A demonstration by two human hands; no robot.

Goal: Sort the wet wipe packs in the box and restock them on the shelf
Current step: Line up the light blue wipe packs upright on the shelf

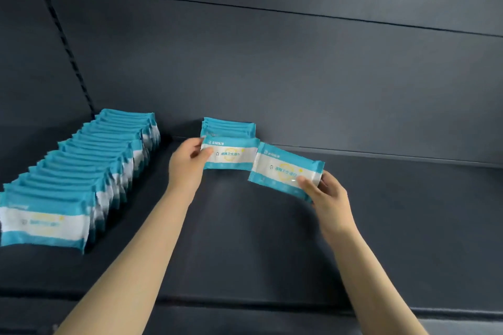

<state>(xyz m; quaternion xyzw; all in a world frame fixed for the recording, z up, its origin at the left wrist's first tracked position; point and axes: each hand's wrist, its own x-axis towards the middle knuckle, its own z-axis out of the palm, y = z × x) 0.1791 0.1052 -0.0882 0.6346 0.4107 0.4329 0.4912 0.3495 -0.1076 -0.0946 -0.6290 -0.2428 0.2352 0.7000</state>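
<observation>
Teal and white wet wipe packs stand on the dark shelf (381,226). A long row of packs (81,171) runs from the back wall to the front at the left. A short second row (228,128) stands against the back wall in the middle. My left hand (186,163) pinches the left end of the front pack (231,153) of that short row. My right hand (330,200) grips the lower right corner of another pack (283,168), held tilted just right of the short row.
The grey back panel (299,62) rises behind the shelf. A slotted upright (65,43) runs down the wall at the left. The shelf's front lip (272,304) crosses the bottom of the view. Bare shelf surface lies to the right of my right hand.
</observation>
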